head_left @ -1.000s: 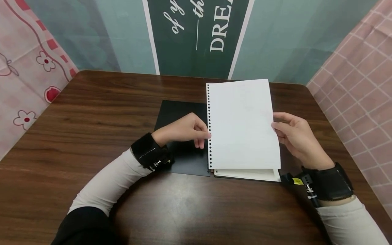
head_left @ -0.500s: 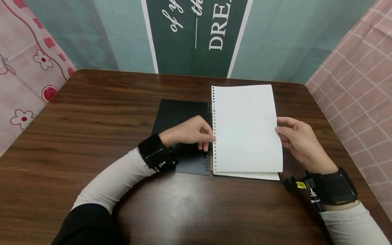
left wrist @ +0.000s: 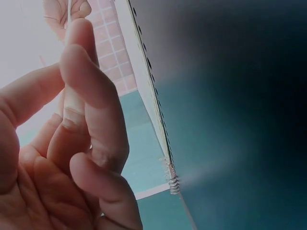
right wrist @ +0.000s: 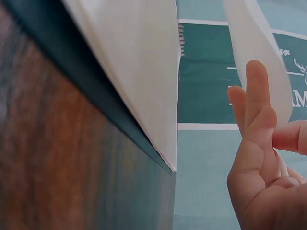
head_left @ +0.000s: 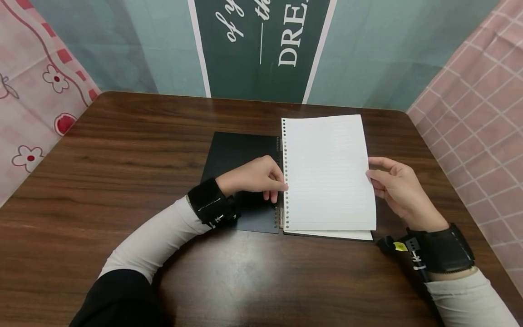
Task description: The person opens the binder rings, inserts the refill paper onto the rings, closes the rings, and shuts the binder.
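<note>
A white ruled sheet (head_left: 327, 172) with a row of punched holes down its left side is held above an open black loose-leaf binder (head_left: 241, 150). My left hand (head_left: 257, 177) pinches the punched edge between thumb and fingers. On the opposite side, my right hand (head_left: 394, 190) pinches the sheet's right edge. Beneath, a paper stack (head_left: 331, 234) lies on the binder's right cover, mostly hidden by the sheet. Metal rings (left wrist: 173, 184) show at the spine in the left wrist view. In the right wrist view the raised sheet (right wrist: 256, 43) curves above the fingers, apart from the stack.
The binder lies on a dark brown wooden table (head_left: 229, 281). Behind stands a teal cloth backdrop (head_left: 384, 54) with white lettering. A pink patterned cloth (head_left: 32, 113) hangs at the left and a pink tiled one (head_left: 486, 136) at the right.
Both hands have brought the sheet down and slightly right, closer over the stack. The spine rings beside its punched edge now show. During the last half second, it has barely moved.
</note>
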Tool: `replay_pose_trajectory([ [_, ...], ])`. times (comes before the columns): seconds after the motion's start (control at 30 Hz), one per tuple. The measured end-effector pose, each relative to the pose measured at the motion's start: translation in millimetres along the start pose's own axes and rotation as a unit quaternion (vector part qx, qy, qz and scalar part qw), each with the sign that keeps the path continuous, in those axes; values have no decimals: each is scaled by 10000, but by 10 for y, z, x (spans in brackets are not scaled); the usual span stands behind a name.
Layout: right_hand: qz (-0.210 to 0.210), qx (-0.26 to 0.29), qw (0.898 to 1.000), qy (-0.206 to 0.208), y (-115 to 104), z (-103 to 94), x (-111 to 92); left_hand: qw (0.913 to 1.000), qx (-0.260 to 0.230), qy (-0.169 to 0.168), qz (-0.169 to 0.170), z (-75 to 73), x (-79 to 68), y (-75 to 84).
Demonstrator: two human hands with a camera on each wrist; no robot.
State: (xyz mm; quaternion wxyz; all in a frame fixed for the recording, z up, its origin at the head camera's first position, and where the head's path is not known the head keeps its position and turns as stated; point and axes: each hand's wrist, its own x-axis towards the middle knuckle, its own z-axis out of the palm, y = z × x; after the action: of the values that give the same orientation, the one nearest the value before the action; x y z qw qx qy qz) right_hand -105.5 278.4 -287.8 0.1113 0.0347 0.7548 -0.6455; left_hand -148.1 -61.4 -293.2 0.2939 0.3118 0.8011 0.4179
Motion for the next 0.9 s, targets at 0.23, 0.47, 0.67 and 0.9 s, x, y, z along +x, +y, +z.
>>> replay_pose_trajectory([
  [0.23, 47, 59, 10000, -16, 6, 8, 17, 9998, 166, -64, -88, -22, 19, 4],
  [0.47, 72, -158, 9998, 17, -1, 4, 24, 9996, 238, -131, -119, -39, 46, -4],
  [0.67, 206, -703, 9973, 15, 2, -18, 24, 9995, 233, -164, -132, -44, 82, -1],
  [0.9, 176, -1135, 9934, -22, 22, -24, 5, 9990, 207, -226, -322, -32, 107, -7],
])
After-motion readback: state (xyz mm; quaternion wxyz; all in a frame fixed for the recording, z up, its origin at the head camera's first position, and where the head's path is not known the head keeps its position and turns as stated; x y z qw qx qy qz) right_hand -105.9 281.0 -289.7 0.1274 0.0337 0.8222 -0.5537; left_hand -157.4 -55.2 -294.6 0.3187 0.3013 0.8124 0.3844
